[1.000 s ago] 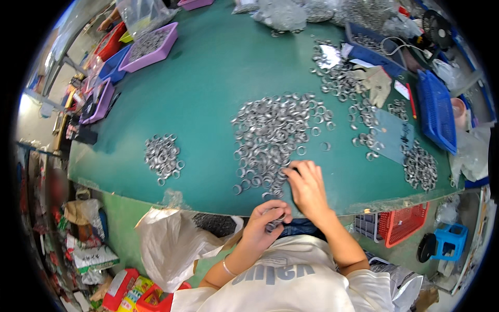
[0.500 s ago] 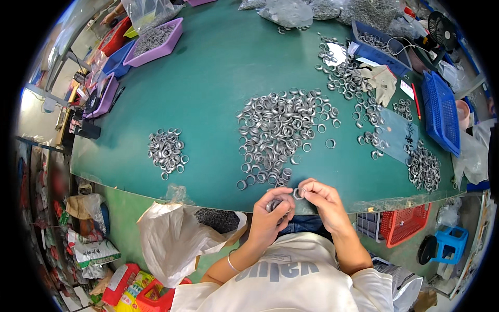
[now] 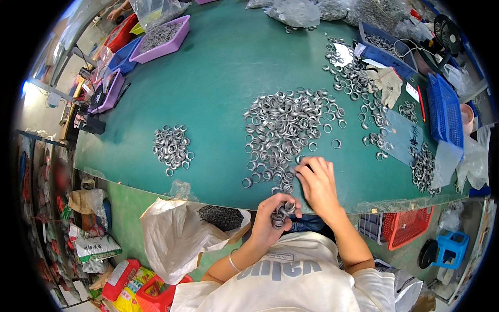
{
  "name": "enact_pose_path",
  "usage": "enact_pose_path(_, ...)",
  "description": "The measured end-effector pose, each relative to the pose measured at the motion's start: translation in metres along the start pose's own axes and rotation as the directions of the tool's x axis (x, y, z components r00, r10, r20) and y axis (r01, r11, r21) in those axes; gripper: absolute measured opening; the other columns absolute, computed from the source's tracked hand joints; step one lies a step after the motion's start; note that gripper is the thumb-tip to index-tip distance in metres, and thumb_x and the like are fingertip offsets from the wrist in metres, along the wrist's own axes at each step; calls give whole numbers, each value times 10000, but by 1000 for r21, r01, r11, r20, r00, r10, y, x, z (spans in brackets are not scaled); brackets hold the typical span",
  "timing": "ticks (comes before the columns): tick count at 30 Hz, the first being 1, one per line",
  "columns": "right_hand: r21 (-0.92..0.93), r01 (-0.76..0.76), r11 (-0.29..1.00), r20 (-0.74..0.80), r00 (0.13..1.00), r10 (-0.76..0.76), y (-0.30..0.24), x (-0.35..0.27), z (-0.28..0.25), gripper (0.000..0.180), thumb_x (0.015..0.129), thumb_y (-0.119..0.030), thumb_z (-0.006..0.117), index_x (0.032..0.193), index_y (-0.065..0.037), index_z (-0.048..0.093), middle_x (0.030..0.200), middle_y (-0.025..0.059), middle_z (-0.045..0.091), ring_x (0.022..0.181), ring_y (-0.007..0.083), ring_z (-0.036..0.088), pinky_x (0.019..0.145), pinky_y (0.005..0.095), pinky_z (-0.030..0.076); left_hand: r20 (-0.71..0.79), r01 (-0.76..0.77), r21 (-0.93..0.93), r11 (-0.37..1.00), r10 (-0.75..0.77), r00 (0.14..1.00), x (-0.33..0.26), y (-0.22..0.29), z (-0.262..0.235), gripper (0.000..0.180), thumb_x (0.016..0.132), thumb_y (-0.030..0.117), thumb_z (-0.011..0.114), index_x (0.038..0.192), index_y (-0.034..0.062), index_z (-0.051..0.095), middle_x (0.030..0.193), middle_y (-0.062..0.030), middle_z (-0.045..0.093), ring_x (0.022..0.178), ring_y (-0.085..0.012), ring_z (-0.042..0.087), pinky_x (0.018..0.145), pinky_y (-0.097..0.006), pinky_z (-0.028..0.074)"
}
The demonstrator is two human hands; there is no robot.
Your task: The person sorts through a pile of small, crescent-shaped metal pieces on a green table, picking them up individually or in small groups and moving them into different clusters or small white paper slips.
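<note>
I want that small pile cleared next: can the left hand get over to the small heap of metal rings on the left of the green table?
Probably yes. The left hand is full, holding a stack of rings at the table edge, but only bare green table lies between it and the small heap.

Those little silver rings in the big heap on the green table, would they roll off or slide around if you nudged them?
Probably more sliding than rolling: the rings in the big heap lie mostly flat, and strays sit still on the green table. They look like stiff metal, so likely rigid. The left hand holds a small stack of rings, which suggests each is light; the right hand rests at the heap's edge.
</note>
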State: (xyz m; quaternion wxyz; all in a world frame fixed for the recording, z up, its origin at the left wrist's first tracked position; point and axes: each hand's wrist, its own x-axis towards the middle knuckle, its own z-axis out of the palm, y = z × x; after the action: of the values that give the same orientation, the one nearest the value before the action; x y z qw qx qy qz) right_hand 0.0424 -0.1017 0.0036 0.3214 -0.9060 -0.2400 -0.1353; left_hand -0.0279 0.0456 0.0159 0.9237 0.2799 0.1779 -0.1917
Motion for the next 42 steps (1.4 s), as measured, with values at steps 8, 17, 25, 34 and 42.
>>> enact_pose_path(8,786,-530,318,376,819,434,3,-19,-18,74,868,-31,555,904,-14,618,932,3,565,894,105,496,819,266,369,-71,-9,150,989,20,997,2,-4,-1,315,965,273,501,1127,20,594,847,-66,588,665,-140,569,413,-187,368)
enact_pose_path(17,779,-536,326,424,832,358,-21,-28,-23,105,860,-53,587,955,-16,616,1032,48,534,988,153,496,874,290,380,-110,-66,350,935,111,988,1,-2,6,209,914,150,575,1067,10,595,798,-66,576,597,-108,515,393,-178,335)
enact_pose_path(25,62,-30,998,37,999,28,-11,-2,-2,221,755,-48,657,973,-37,619,923,104,583,887,280,527,786,389,386,7,-90,34,995,90,996,-5,-1,-4,237,943,259,547,886,31,576,783,-93,572,600,-114,501,482,-213,400)
enact_pose_path(34,647,-565,512,283,801,527,-6,-21,-17,76,862,-53,608,919,-6,622,809,34,615,758,106,545,729,257,412,-11,-47,28,998,48,999,-1,-2,-5,347,959,298,520,1158,16,556,840,-73,605,624,-119,549,405,-174,351)
enact_pose_path(42,626,-299,720,262,951,166,-21,-24,-27,159,826,-52,629,977,-5,608,1018,90,553,903,220,525,826,299,407,-139,-34,228,973,67,988,4,-6,-1,223,907,139,593,1087,11,621,814,-75,606,635,-93,537,418,-185,361)
